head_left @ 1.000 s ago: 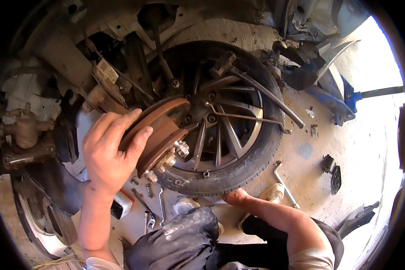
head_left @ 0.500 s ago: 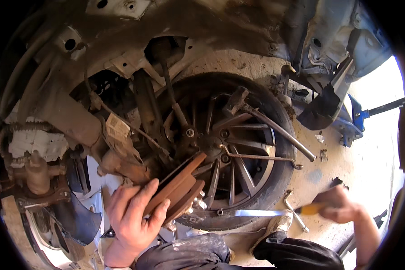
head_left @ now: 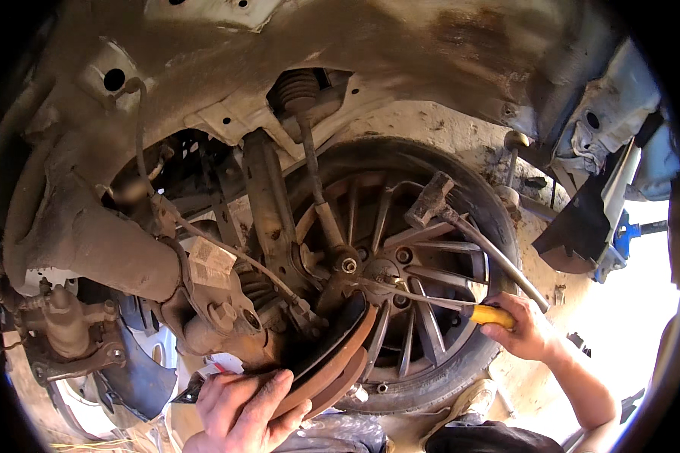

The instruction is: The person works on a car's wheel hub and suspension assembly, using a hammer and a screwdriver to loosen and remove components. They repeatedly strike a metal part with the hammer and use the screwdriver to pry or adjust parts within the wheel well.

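Note:
My left hand (head_left: pixel 245 411) grips the lower left edge of a rusty brake disc (head_left: pixel 336 366), thumb and fingers on its rim. The disc is tilted and stands beside the steering knuckle. My right hand (head_left: pixel 529 328) is closed around the yellow handle of a screwdriver (head_left: pixel 495 315). Its long thin shaft points left across the wheel toward the joint at the end of a tie rod (head_left: pixel 313 162). Whether the tip touches the joint I cannot tell.
Under the parts lies an alloy wheel with its tyre (head_left: pixel 499 226). A hammer (head_left: pixel 431 198) rests across it. At the left hang a strut (head_left: pixel 128 253) and a brake caliper (head_left: pixel 68 325). A blue jack (head_left: pixel 623 238) stands at the far right.
My right hand has moved left and up, bringing the screwdriver over the wheel to the joint. My left hand still grips the disc. The whole view has shifted.

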{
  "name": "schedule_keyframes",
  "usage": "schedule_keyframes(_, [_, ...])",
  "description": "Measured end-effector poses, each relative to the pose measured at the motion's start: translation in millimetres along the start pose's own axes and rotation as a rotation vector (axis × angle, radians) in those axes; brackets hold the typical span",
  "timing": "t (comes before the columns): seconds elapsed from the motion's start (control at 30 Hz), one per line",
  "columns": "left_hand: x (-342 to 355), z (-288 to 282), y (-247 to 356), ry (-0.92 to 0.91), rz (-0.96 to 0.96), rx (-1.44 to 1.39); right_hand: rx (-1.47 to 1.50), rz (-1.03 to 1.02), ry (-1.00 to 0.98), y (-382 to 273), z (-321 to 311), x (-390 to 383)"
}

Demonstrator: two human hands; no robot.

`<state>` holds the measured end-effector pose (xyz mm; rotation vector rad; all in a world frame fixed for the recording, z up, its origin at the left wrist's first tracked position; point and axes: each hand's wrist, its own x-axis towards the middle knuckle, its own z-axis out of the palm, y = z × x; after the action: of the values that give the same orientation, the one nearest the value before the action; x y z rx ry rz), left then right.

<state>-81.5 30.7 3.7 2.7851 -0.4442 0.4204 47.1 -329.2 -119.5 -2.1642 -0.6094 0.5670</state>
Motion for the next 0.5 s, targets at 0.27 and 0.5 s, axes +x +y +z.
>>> schedule_keyframes(0.27, [-2,3,-4,0.005,0.014,0.001,-0.086,-0.164,0.02,18,32,25])
schedule_keyframes(0.5, [1,4,-7,-0.005,0.021,-0.018,-0.15,-0.172,0.057,19,63,39])
